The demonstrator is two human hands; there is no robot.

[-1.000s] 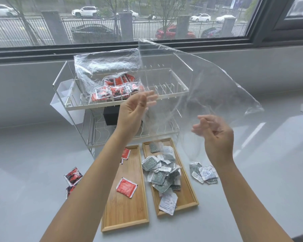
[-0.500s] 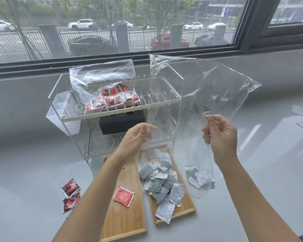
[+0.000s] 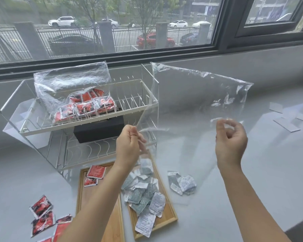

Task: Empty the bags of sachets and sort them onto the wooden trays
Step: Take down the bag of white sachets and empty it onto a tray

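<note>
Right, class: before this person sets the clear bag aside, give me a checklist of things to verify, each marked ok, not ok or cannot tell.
1. Both hands hold the clear bag: left hand and right hand pinch it: ok.
2. Bag emptied: ok.
3. Grey sachets all on the right tray: not ok, a few lie beside it.
4. Red sachets all on the left tray: not ok, several lie on the table.
5. Second bag on the rack emptied: not ok.
</note>
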